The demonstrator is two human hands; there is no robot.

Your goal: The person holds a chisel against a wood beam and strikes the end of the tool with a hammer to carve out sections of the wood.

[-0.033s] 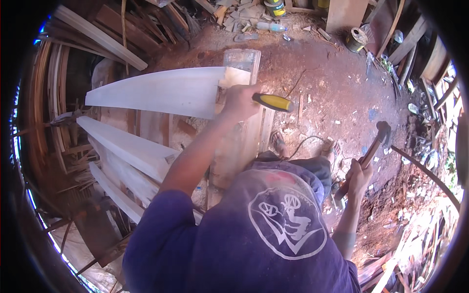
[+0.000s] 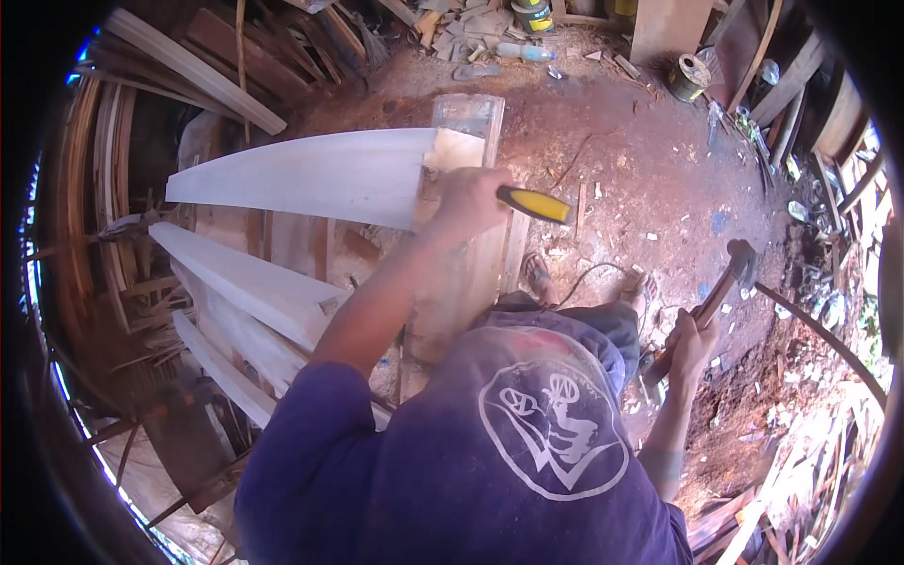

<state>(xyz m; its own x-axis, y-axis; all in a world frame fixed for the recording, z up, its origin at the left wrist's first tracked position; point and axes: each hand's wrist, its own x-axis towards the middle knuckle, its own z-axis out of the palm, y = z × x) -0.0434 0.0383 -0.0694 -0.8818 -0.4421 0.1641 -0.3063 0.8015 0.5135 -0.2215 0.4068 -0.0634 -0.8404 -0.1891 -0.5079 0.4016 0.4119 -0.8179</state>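
My left hand [image 2: 468, 205] is wrapped round a chisel [image 2: 541, 204] with a yellow and black handle pointing right. Its blade is hidden by the hand. That hand is over the cut right end of a pale, tapered board [image 2: 311, 176], which lies across the wooden bench [image 2: 468, 111]. Out to the right, my right hand [image 2: 692, 344] grips the wooden handle of a hammer [image 2: 720, 285]. The hammer is held up over the ground, head away from me and apart from the chisel.
More pale tapered boards [image 2: 250, 282] lie at the left, nearer to me. Stacked timber [image 2: 198, 71] lines the far left. Cans [image 2: 689, 75], a plastic bottle [image 2: 525, 52] and wood scraps lie beyond the bench. My feet [image 2: 538, 275] are on the reddish dirt floor [image 2: 631, 169].
My left hand has shifted slightly right and towards me, and the chisel handle has moved with it. The right hand and hammer are nearly unmoved.
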